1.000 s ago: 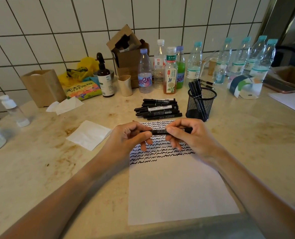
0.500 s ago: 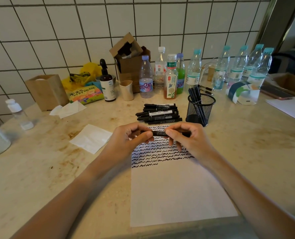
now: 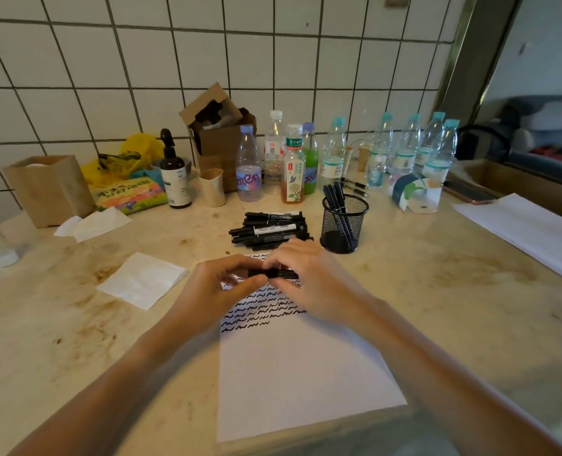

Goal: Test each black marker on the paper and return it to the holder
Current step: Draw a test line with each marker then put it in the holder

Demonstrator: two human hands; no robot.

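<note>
A black marker (image 3: 274, 274) lies level between both my hands, just above the top of the white paper (image 3: 302, 373). My left hand (image 3: 217, 291) pinches its left end and my right hand (image 3: 309, 278) grips its right part. Rows of black squiggles (image 3: 260, 311) cover the paper's upper part. Behind my hands lies a pile of black markers (image 3: 269, 230). To its right stands the black mesh holder (image 3: 343, 225) with several markers upright in it.
A folded white napkin (image 3: 143, 279) lies left of the paper. Bottles (image 3: 293, 166), a brown pump bottle (image 3: 173, 172), a paper cup (image 3: 212, 187) and a cardboard box (image 3: 219, 133) line the tiled wall. A stack of white sheets (image 3: 529, 232) lies at the right.
My hands have moved closer together along the marker, and the view has tilted so the scene sits lower in the frame. The marker stays level between them.
</note>
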